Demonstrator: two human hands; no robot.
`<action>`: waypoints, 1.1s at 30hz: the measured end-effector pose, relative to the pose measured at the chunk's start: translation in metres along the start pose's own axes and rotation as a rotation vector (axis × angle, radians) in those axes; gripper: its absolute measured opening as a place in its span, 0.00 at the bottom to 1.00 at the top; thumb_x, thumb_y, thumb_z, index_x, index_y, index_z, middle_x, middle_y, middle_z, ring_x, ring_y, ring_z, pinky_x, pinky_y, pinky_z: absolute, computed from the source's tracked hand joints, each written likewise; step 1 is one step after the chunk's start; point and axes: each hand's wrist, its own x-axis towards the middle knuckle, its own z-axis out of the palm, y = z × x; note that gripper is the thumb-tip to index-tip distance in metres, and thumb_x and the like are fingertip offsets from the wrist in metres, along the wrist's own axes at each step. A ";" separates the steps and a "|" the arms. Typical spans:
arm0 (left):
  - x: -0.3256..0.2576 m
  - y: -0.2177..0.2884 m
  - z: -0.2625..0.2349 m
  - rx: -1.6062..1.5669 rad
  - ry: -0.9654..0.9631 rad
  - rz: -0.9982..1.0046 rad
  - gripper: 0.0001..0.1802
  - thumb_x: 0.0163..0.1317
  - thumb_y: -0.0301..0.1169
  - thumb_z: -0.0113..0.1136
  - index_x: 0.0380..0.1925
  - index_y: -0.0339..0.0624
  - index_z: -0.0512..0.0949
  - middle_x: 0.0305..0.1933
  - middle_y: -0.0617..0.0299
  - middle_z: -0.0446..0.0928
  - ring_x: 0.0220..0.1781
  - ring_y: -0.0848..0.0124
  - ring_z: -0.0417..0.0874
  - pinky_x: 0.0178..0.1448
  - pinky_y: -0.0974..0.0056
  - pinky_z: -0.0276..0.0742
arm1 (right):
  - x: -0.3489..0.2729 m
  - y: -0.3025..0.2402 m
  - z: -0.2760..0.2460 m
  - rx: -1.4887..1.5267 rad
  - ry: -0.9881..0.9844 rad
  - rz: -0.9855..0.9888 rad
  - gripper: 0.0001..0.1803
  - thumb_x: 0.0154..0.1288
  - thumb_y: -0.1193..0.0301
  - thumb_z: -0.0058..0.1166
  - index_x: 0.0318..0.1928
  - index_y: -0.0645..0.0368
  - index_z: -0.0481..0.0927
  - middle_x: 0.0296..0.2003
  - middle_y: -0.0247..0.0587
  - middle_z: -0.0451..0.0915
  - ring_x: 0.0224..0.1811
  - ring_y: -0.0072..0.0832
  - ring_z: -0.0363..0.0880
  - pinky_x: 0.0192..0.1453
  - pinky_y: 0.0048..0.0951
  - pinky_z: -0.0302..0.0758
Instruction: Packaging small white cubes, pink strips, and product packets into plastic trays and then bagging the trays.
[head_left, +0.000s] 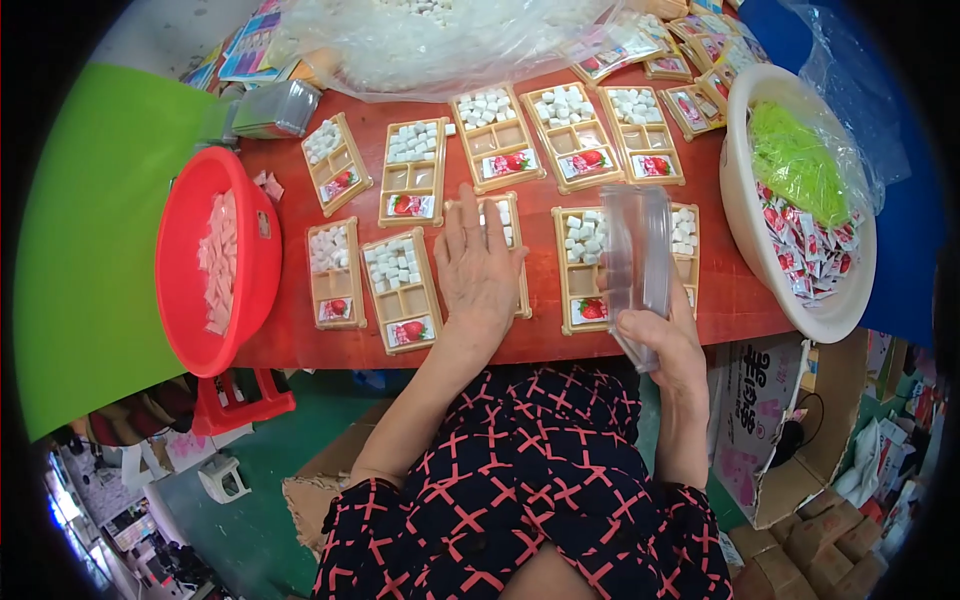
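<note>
My left hand (478, 280) lies flat with its fingers stretched out over a tan compartment tray (523, 298), hiding much of it. In my right hand (676, 350) is a stack of clear plastic lids (638, 250), gripped near its lower end. Beneath that stack, two more trays are partly covered, one of them a tray (567, 318) with white cubes (585, 238) and a strawberry-print sachet (590, 309). Left of my left hand sits another filled tray (403, 295). Several similar trays form a row behind, including one tray (412, 170) holding white cubes and a sachet.
A red basin (178, 290) with pink sachets stands at the left. To the right, a white basin (850, 325) holds printed sachets and a bright green bag (795, 165). At the back lie a large clear bag (440, 45) of white pieces and stacked clear lids (275, 108).
</note>
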 end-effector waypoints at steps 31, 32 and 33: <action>0.007 0.031 -0.045 -1.954 -0.496 -0.123 0.06 0.64 0.29 0.48 0.34 0.38 0.70 0.36 0.62 0.74 0.38 0.75 0.76 0.47 0.68 0.73 | 0.005 -0.001 0.001 0.378 -0.072 0.147 0.45 0.40 0.76 0.59 0.63 0.61 0.54 0.45 0.40 0.69 0.42 0.26 0.74 0.44 0.27 0.75; 0.007 0.031 -0.044 -1.982 -0.482 -0.079 0.06 0.65 0.30 0.46 0.36 0.38 0.68 0.38 0.60 0.73 0.39 0.73 0.76 0.49 0.67 0.73 | 0.003 -0.002 0.001 0.380 -0.070 0.146 0.45 0.40 0.76 0.59 0.63 0.61 0.54 0.45 0.40 0.69 0.42 0.26 0.74 0.44 0.27 0.75; 0.006 0.033 -0.046 -1.981 -0.486 -0.078 0.06 0.65 0.30 0.46 0.36 0.38 0.68 0.38 0.60 0.73 0.39 0.73 0.76 0.49 0.67 0.73 | 0.002 -0.001 0.004 0.200 0.004 0.058 0.45 0.41 0.76 0.59 0.63 0.61 0.53 0.44 0.41 0.69 0.41 0.27 0.74 0.44 0.27 0.75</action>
